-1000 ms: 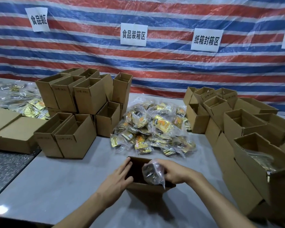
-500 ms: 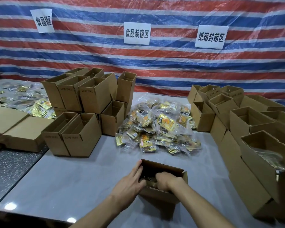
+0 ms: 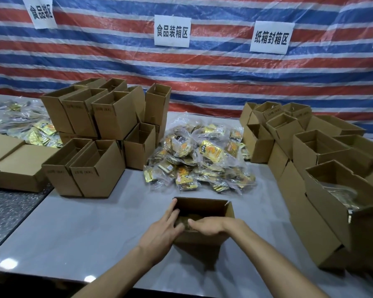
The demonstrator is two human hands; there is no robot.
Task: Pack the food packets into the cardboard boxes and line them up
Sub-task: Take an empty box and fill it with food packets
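The packet that the right hand held above the box 1 second ago is out of its grip and down inside, only a dull gold glint showing. The right fingers now lie flat and empty over the near rim. The left hand presses straight fingers against the box's left wall. That's 1 more packed, and the pile waits on the worktop.
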